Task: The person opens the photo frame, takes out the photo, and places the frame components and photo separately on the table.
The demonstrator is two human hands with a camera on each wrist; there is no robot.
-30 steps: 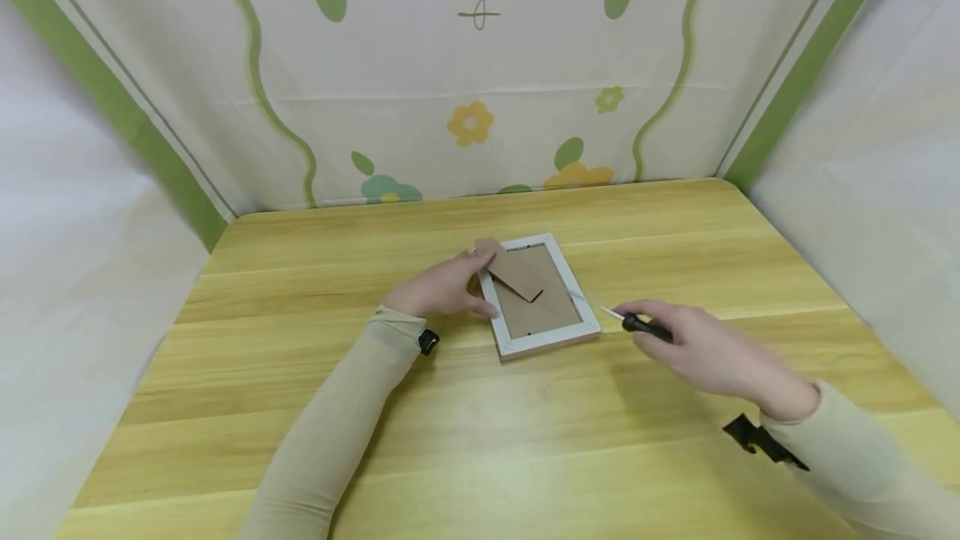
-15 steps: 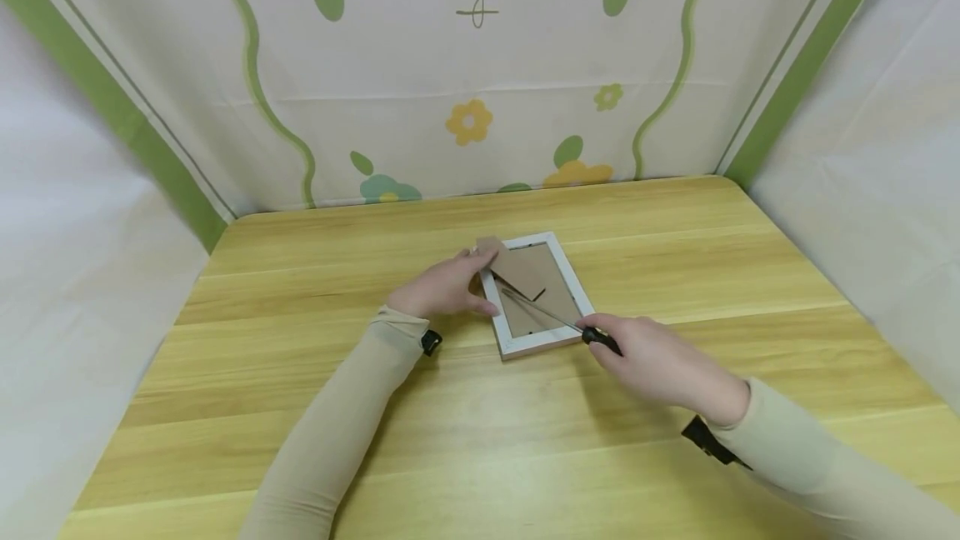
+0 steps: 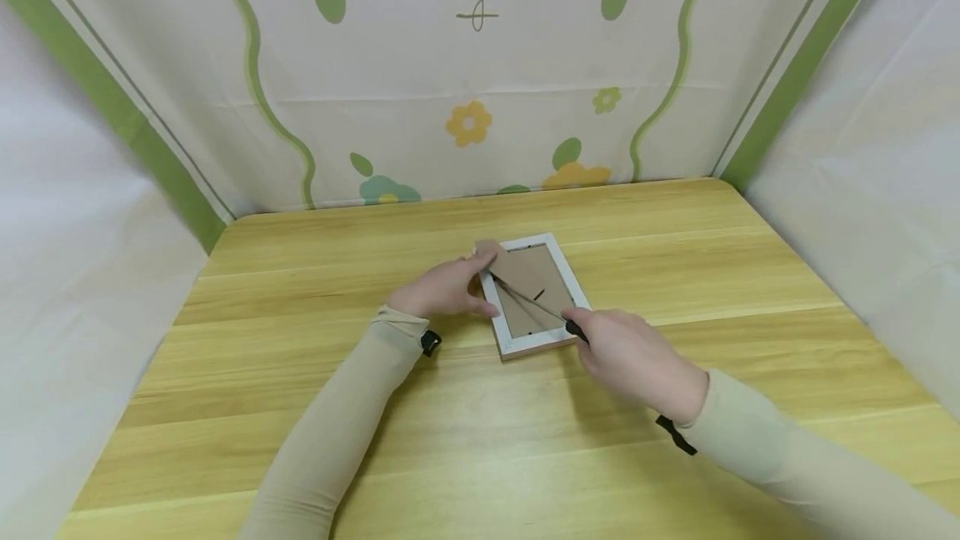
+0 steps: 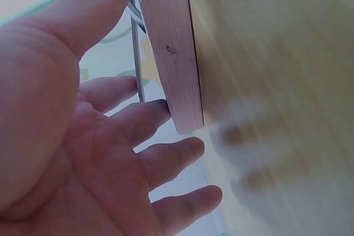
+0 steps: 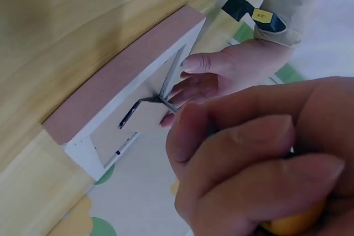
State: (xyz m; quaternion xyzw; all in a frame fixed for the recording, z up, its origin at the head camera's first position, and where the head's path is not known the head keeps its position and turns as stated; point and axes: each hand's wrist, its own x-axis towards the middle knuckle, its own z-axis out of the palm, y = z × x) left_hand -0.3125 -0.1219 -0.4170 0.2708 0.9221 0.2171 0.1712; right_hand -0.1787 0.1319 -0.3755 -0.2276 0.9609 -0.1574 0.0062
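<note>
Your right hand (image 3: 637, 357) has its fingers curled round the handle of a screwdriver (image 3: 576, 330), whose thin shaft slants across the back of a picture frame (image 3: 564, 269). The frame lies back side up near the middle of the desk (image 3: 465, 440), its white border surrounding a brown backing board (image 3: 525, 323). A brown stand flap (image 3: 517, 272) lies diagonally over that board, one end jutting past the frame's left edge. The shaft's far end meets the flap's lower-left side; you can't tell whether the tip sits beneath it. Your left hand (image 3: 446, 286) is at the frame's left side, fingers apart and fairly straight, the thumb at the white border and a fingertip by the jutting end of the flap. Beige sleeves (image 3: 352, 415) cover your arms, and beyond the desk hangs a pale cloth (image 3: 375, 65) printed with flowers and leaves.
</note>
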